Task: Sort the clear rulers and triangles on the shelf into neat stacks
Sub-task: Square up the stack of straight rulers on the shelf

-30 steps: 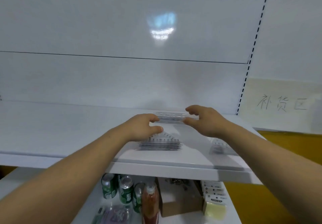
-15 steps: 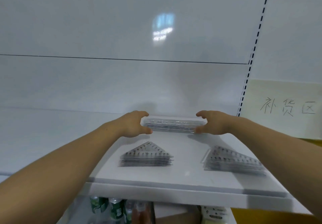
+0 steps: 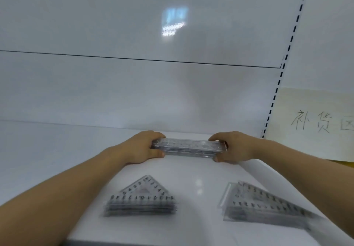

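Stack of straight rulers [image 3: 186,148] lies far on the white shelf [image 3: 199,171], near the back wall. Left hand [image 3: 142,149] grips its left end, right hand [image 3: 232,148] its right end, fingers curled over top, thumbs at near edge. Two triangle stacks nearer: left stack [image 3: 141,199], right stack [image 3: 262,205].

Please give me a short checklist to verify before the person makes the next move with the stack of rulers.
1. Left hand grips one end of the ruler stack: ok.
2. Right hand grips the other end: ok.
3. The ruler stack rests flat on the shelf: cannot tell.
4. Isosceles triangle stack lies apart from the rulers: ok.
5. Long triangle stack has flush edges: cannot tell, blurred.
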Demonstrator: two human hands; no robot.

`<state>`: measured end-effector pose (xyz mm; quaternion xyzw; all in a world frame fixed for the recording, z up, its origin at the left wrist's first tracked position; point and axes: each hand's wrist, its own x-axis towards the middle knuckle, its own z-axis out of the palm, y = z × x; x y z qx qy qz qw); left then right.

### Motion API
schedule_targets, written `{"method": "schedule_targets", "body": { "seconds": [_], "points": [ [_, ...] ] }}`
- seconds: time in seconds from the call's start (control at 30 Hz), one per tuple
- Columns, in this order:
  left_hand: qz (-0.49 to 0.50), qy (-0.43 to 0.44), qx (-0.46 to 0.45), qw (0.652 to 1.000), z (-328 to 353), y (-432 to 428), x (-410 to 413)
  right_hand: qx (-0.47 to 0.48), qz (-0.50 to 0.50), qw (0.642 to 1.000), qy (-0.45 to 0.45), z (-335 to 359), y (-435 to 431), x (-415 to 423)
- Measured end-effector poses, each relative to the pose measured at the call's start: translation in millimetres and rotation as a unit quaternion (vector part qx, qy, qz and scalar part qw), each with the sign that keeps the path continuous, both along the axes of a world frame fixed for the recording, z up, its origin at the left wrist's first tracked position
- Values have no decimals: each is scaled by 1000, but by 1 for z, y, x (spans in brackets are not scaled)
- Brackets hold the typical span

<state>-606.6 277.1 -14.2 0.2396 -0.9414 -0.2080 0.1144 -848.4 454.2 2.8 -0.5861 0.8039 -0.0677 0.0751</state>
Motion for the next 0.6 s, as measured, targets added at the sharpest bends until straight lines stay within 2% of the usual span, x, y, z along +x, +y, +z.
{"method": "schedule_targets", "body": {
  "seconds": [0.17,0.27,0.43,0.6],
  "points": [
    [52,35,75,995,-5,0,-1,-85,55,994,-40,-19,-1,-10],
    [71,54,80,993,-5,3,-6,-142,56,986,-60,-30,-2,-11],
    [83,64,95,990,-7,5,-12,-141,33,982,-121,-31,3,-11],
    [94,105,179,974,-7,5,-9,-134,28,982,-132,-32,2,-14]
  ]
}}
